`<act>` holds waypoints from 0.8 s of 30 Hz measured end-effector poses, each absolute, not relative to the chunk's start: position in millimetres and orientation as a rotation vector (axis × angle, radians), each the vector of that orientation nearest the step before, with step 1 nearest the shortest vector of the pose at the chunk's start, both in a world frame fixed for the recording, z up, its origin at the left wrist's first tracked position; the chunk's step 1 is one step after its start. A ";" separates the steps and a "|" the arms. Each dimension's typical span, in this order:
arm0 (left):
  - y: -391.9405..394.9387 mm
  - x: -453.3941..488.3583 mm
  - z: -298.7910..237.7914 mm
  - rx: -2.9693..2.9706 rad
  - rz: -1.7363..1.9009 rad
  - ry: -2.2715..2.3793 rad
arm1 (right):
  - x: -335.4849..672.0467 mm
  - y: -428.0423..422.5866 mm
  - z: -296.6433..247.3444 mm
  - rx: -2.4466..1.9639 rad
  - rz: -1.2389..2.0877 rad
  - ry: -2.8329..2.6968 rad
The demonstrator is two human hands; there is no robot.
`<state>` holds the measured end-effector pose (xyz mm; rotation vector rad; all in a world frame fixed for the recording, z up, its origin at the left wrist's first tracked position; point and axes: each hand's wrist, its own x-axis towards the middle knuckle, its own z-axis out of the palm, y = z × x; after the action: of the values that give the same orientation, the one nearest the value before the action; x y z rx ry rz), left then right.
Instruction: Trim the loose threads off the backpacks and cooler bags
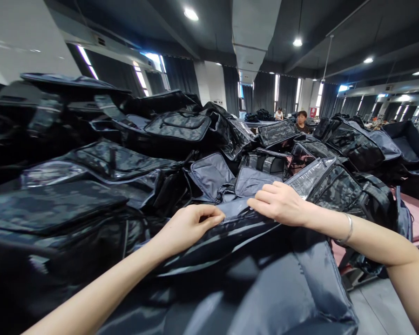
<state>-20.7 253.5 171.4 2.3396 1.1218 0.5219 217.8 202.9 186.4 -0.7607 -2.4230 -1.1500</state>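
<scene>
Close in front of me is a large dark bag with a smooth grey-blue lining facing up. My left hand pinches the bag's dark edge, thumb and forefinger brought together. A little to the right, my right hand has its fingers curled over the same edge, closed on the fabric. Pale strips of trim run along the edge below both hands. A metal bracelet circles my right wrist. The fingertips of the right hand are partly hidden by the fabric.
Camouflage bags are heaped on the left and ahead, with more bags piled at the right. Pink material lies under the right-hand pile. Tiled floor shows at lower right. Two people are beyond the piles.
</scene>
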 end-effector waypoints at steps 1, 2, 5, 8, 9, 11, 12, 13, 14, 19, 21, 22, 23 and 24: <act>252.8 -21.1 170.6 2.335 0.540 1.103 | 218.5 205.9 189.1 -0.804 -1.097 -2.470; 252.1 -21.5 169.6 2.332 0.563 1.081 | 219.3 209.9 192.4 -0.837 -1.027 -2.531; 249.5 -22.2 166.6 2.335 0.613 1.020 | 221.5 226.5 204.3 -0.820 -0.706 -2.753; 246.9 -23.0 165.0 2.347 0.618 0.993 | 222.3 243.3 211.3 -0.696 -0.325 -2.908; 246.1 -23.3 164.9 2.350 0.618 0.988 | 221.8 247.3 211.5 -0.659 -0.223 -2.928; 245.0 -23.7 164.8 2.357 0.620 0.979 | 219.8 252.3 209.4 -0.609 -0.096 -2.929; 244.6 -23.7 164.7 2.361 0.620 0.977 | 218.6 253.4 207.6 -0.598 -0.072 -2.918; 244.3 -23.6 164.7 2.364 0.620 0.977 | 217.4 254.0 205.7 -0.595 -0.066 -2.905; 244.1 -23.2 164.6 2.368 0.619 0.981 | 216.4 254.4 203.9 -0.597 -0.067 -2.893; 244.0 -21.6 164.2 2.378 0.584 0.986 | 215.4 256.9 200.5 -0.577 0.028 -2.907; 244.3 -21.9 164.2 2.381 0.563 1.001 | 215.5 257.1 200.4 -0.570 0.022 -2.910; 244.6 -22.2 164.3 2.383 0.554 1.010 | 215.5 256.5 200.1 -0.582 -0.025 -2.901; 244.8 -22.4 164.6 2.385 0.546 1.015 | 215.5 255.4 199.7 -0.601 -0.103 -2.887; 245.1 -22.5 164.9 2.388 0.540 1.015 | 215.5 254.0 199.0 -0.622 -0.205 -2.868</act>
<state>-22.5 245.1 164.9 2.3883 1.0149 0.5400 215.5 254.0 199.0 -0.6218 -2.8678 -0.2054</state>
